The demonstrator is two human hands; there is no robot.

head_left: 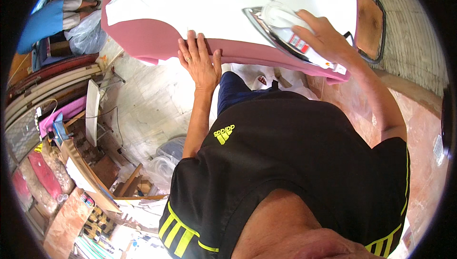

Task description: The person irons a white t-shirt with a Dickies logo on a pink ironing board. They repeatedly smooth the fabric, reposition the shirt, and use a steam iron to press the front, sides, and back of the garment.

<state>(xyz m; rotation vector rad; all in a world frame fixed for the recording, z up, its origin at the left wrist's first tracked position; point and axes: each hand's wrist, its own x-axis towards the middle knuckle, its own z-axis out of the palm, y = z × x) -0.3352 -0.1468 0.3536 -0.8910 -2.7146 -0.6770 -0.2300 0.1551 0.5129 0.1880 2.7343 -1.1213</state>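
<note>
A white garment with a dark printed badge near its far edge lies spread over an ironing board with a dusty pink cover. My right hand is wrapped round the handle of a white clothes iron. The iron's pointed tip faces left, and its shiny metal rim shows along the near side. It is over the garment's right part. My left hand lies flat with fingers slightly apart at the board's near edge, fingertips on the garment's lower border. A ring is on one finger.
A brown panel in a dark metal frame stands right of the board. Stacked boards, a clear plastic bag and a person in blue are at the left. Another plastic bag lies on the floor by my left side.
</note>
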